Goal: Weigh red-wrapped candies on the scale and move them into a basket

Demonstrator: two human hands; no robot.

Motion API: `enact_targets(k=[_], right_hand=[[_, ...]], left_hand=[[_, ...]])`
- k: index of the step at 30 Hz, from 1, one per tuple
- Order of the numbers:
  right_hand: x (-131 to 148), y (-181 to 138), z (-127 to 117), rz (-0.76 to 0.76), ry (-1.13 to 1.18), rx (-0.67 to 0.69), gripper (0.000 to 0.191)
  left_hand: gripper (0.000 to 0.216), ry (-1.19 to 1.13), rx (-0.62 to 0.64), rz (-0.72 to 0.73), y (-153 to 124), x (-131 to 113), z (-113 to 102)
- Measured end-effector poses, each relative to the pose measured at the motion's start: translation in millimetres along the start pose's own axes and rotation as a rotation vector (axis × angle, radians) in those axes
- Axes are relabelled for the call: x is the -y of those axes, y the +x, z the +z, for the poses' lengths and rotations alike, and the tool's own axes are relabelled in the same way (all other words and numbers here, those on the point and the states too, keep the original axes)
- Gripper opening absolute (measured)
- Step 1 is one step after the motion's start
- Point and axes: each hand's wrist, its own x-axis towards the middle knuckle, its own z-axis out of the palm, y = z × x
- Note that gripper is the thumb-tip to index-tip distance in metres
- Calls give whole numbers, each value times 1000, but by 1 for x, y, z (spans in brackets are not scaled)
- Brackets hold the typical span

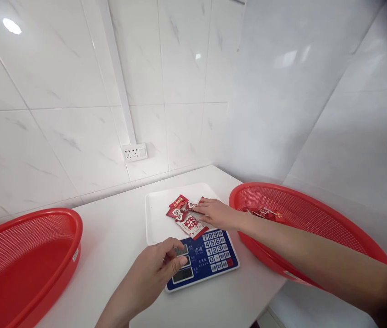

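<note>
A white scale tray (155, 218) with a blue keypad panel (210, 262) sits on the white counter. Several red snack packets (188, 218) lie on the tray. My right hand (215, 213) rests on the packets, its fingers pressed together on one of them. Over the scale's display windows hovers my left hand (155, 271), fingers curled with the thumb near the panel; nothing shows in it.
A red mesh basket (25, 259) stands at the left. Another red basket (302, 218) at the right holds a few red packets (265, 213). A wall socket (134, 152) sits on the tiled wall behind. The counter's edge runs along the lower right.
</note>
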Motion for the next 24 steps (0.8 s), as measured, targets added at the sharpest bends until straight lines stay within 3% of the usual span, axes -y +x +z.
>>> enact_targets(k=[5, 8, 15, 20, 24], right_hand=[[6, -3, -9, 78, -45, -41, 34], [17, 0, -12, 37, -31, -78, 35], [47, 8, -6, -100, 135, 45, 70], [47, 7, -1, -136, 163, 69, 50], [34, 2, 1, -121, 157, 24, 54]], left_hand=[[29, 21, -11, 11, 0, 1, -1], [28, 27, -17, 7, 0, 1, -1], [27, 27, -17, 15, -1, 0, -1], [27, 27, -24, 7, -4, 0, -2], [27, 27, -26, 7, -2, 1, -4]])
